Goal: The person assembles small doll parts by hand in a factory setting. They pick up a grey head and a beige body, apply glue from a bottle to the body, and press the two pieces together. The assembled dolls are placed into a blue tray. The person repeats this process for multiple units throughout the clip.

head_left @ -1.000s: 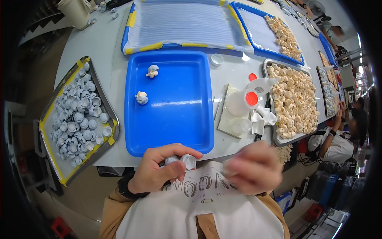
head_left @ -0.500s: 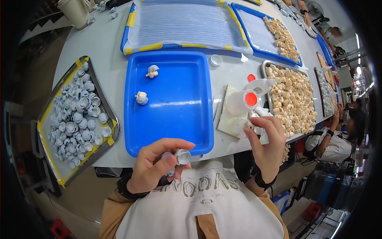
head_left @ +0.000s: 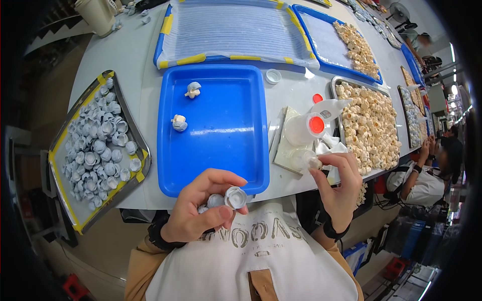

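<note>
My left hand [head_left: 193, 215] is held close to my chest at the table's near edge. Its thumb and fingers pinch a few small grey-white flower-shaped pieces [head_left: 228, 197]. My right hand [head_left: 339, 188] reaches over the table edge, its fingertips closed on the end of a small clear bottle [head_left: 303, 159] that lies on a white pad [head_left: 282, 150]. In front of me lies a blue tray [head_left: 226, 145] with two assembled flower pieces on it, one at the upper left [head_left: 193, 89] and one [head_left: 179, 123] below it.
A metal tray [head_left: 143, 150] on the left holds several grey flower pieces. A second metal tray [head_left: 335, 88] on the right holds cream ones. A white squeeze bottle with a red cap [head_left: 304, 128] stands on the pad. Covered trays [head_left: 170, 22] lie behind. A seated person [head_left: 427, 175] works at far right.
My right hand has moved from in front of my chest up and right to the small clear bottle on the pad. My left hand stays put with the grey pieces.
</note>
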Demonstrator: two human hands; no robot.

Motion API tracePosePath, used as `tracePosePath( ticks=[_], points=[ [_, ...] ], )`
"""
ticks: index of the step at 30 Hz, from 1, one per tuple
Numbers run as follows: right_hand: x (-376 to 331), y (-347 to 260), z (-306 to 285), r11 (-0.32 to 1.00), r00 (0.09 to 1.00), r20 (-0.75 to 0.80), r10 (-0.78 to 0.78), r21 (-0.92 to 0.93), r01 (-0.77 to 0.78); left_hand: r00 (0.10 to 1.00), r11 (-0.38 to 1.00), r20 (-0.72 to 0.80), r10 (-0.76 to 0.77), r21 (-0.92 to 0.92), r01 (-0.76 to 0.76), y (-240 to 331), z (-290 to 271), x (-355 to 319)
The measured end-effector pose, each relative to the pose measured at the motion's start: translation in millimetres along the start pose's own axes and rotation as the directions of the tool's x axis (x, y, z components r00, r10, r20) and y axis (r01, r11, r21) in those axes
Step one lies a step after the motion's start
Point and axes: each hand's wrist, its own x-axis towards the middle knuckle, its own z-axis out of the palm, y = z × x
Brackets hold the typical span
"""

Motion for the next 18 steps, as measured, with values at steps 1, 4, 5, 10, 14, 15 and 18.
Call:
tracePosePath(
  ticks=[1, 4, 5, 10, 14, 15, 18],
  points=[
    [0, 0, 0, 1.0, 1.0, -0.008, 0.0, 0.001, 0.0, 1.0, 1.0, -0.002, 0.008, -0.01, -0.008, 0, 0, 1],
    [-2, 0, 2, 0.996, 0.994, -0.106, 0.033, 0.084, -0.024, 1.0, 1.0, 0.01, -0.003, -0.024, 0.003, 0, -1, 1],
    [-3, 0, 2, 0.992, 0.987, -0.15, 0.053, 0.124, -0.035, 1.0, 1.0, 0.006, -0.017, 0.0, 0.017, 0, 0, 1],
    [-7, -10, 7, 0.775, 0.992, -0.122, -0.021, 0.625, 0.093, 0.999, 0.99, -0.012, -0.046, 0.134, 0.047, 1, 2, 2],
    [0, -29, 22, 0.654, 0.944, 0.074, -0.321, 0.739, 0.164, 1.0, 0.979, -0.005, -0.023, 0.202, 0.024, 0, 5, 5],
    [2, -34, 25, 0.649, 0.941, 0.072, -0.331, 0.741, 0.171, 1.0, 0.976, -0.002, -0.022, 0.215, 0.021, 1, 5, 4],
    [3, -40, 32, 0.638, 0.933, 0.064, -0.353, 0.746, 0.19, 0.999, 0.972, -0.004, -0.038, 0.233, 0.038, 3, 4, 2]
  ],
)
